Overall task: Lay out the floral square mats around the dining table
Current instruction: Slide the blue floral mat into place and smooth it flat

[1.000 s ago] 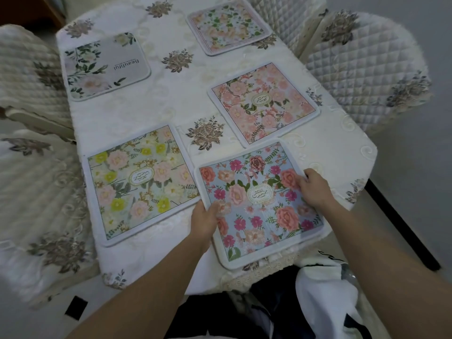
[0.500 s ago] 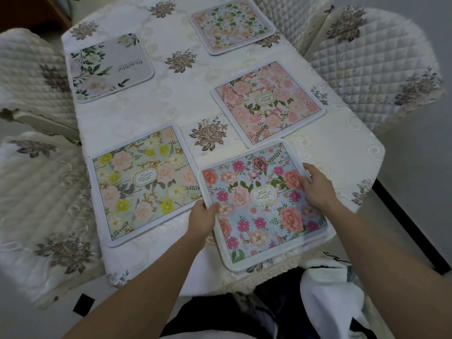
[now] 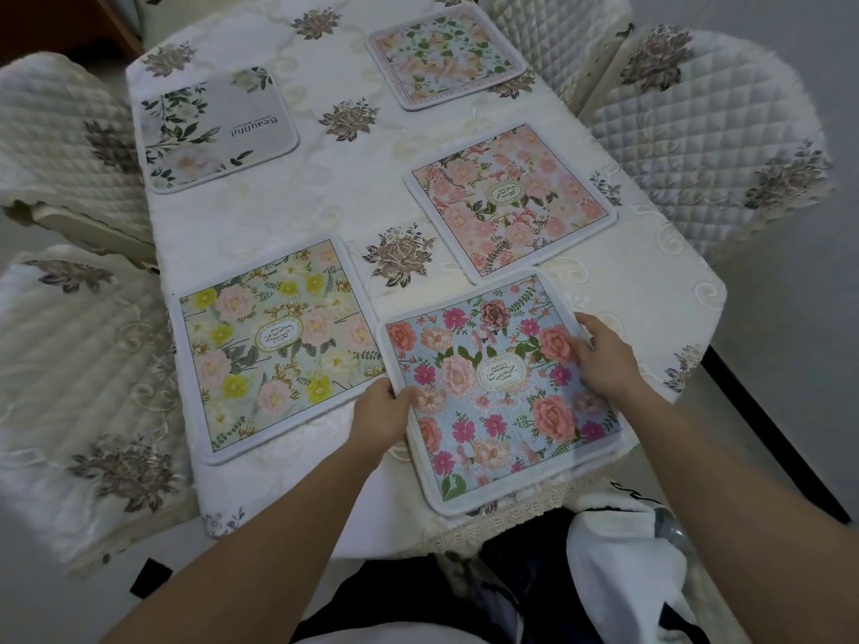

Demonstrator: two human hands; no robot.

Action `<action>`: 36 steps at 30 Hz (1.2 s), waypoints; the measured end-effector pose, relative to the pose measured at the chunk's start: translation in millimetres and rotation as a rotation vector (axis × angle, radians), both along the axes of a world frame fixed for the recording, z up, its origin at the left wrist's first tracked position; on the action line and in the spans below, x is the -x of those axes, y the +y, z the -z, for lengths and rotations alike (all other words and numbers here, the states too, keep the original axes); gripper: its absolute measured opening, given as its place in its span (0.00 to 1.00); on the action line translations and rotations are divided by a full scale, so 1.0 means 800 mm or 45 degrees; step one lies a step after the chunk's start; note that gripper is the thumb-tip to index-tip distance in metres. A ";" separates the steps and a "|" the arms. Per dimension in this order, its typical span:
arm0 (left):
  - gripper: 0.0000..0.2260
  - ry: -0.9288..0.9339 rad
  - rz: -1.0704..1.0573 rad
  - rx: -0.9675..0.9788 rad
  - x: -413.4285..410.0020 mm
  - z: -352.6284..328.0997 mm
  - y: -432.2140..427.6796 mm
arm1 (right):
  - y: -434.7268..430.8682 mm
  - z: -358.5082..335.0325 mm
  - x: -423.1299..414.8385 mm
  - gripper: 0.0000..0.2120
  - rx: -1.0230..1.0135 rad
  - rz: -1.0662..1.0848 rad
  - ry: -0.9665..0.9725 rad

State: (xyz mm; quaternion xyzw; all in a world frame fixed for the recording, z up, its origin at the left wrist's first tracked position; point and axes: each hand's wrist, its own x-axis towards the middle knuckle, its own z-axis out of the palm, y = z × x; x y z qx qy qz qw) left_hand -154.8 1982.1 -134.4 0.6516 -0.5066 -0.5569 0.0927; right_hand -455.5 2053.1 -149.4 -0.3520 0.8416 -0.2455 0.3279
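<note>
Right, blue mat (image 3: pixel 502 392) sits at the table's (image 3: pixel 325 202) near right corner, its near edge hanging just over the lace trim (image 3: pixel 525 506). L hand (image 3: pixel 379 413) pinches its left edge, thumb on top; R hand (image 3: pixel 604 355) grips the right edge, fingers curled over the print. Yellow mat (image 3: pixel 274 346) lies just beside it at near left, pink mat (image 3: pixel 509 202) just beyond, grey mat (image 3: pixel 214 130) far left, pale mat (image 3: pixel 444 58) far right.

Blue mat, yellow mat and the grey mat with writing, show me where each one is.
blue mat (image 3: pixel 502 375), head view, on its oval centre label.
yellow mat (image 3: pixel 277 337), head view, on its oval centre label.
grey mat (image 3: pixel 227 109), head view, on its plain grey middle.
</note>
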 end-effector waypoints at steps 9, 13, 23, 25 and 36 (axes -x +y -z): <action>0.09 -0.116 0.186 0.014 -0.003 -0.002 0.001 | -0.005 0.006 0.004 0.20 0.014 -0.046 0.117; 0.07 -0.147 0.270 0.048 0.003 -0.003 -0.002 | -0.004 0.013 0.014 0.20 -0.005 -0.026 0.154; 0.15 -0.465 0.563 0.257 0.013 0.003 -0.010 | -0.004 0.018 0.027 0.19 -0.002 -0.015 0.198; 0.16 -0.513 0.605 0.277 0.014 0.005 -0.012 | -0.004 0.018 0.027 0.19 -0.005 -0.013 0.192; 0.23 -0.739 0.762 0.330 0.004 0.023 -0.024 | -0.004 0.016 0.022 0.21 -0.028 -0.065 0.249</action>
